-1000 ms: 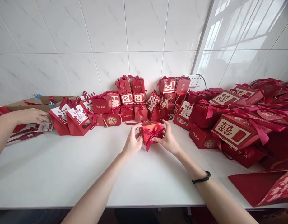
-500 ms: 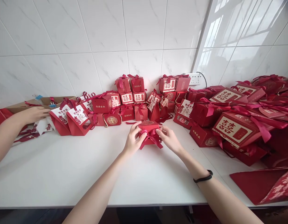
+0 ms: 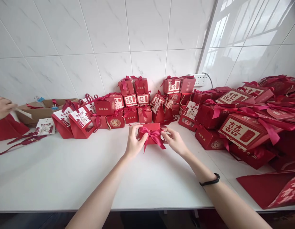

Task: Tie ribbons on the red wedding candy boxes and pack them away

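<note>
A small red gift box (image 3: 148, 127) sits on the white table in front of me, with a dark pink ribbon bow (image 3: 152, 136) tied across its front. My left hand (image 3: 135, 140) is closed around the left side of the box, its thumb pressing on the left loop of the bow. On the right, my right hand (image 3: 175, 141) pinches the bow's right loop close to the box edge. Its fingertips partly cover that corner. The two ribbon tails hang down the front of the box.
Red gift boxes (image 3: 130, 100) are stacked along the tiled wall, and a larger pile (image 3: 240, 128) fills the right side. At left, a co-worker's hand (image 3: 3, 108) is beside a red box, a printed card (image 3: 45, 126) and a cardboard carton (image 3: 39, 113). A power strip (image 3: 199, 80) is against the wall.
The gift box has tipped so its bowed face shows more, and its left bow loop looks fuller. The co-worker's hand has moved left, away from the cards.
</note>
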The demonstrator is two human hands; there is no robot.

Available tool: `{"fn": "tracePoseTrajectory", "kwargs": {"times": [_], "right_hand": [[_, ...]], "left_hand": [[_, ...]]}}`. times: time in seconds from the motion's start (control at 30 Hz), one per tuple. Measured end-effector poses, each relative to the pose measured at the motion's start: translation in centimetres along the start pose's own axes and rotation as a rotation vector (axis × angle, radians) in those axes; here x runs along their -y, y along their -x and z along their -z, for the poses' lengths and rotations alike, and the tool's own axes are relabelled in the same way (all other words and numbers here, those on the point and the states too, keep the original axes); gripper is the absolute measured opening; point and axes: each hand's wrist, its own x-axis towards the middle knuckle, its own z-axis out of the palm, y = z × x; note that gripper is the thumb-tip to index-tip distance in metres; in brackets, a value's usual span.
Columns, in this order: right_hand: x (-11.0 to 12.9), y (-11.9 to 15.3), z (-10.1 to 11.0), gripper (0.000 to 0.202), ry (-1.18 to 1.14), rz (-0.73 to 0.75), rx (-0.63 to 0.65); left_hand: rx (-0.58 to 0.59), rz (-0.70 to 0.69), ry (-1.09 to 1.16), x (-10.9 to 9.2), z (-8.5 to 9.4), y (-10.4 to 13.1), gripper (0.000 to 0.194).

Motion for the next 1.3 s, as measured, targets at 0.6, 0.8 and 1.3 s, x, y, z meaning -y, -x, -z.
{"fn": "tracePoseTrajectory", "kwargs": {"times": [0.6,0.8,1.3], "right_hand": [[0.8,0.0,0.2,0.047,-0.092,-0.082,-0.028],[0.9,0.1,-0.1,0.046,-0.156,-0.101,0.017],[0.5,-0.1,-0.4,0.035,-0.323,-0.184,0.009]], "left_hand": [[-0.038,0.132,0.015,-0.3,0.1,0.0,0.027],[-0.232,0.093,-0.064,0.4,-1.0,0.5,0.017],[-0.282,0.207,-0.032,0.0,-1.3,0.4,0.016]]}}
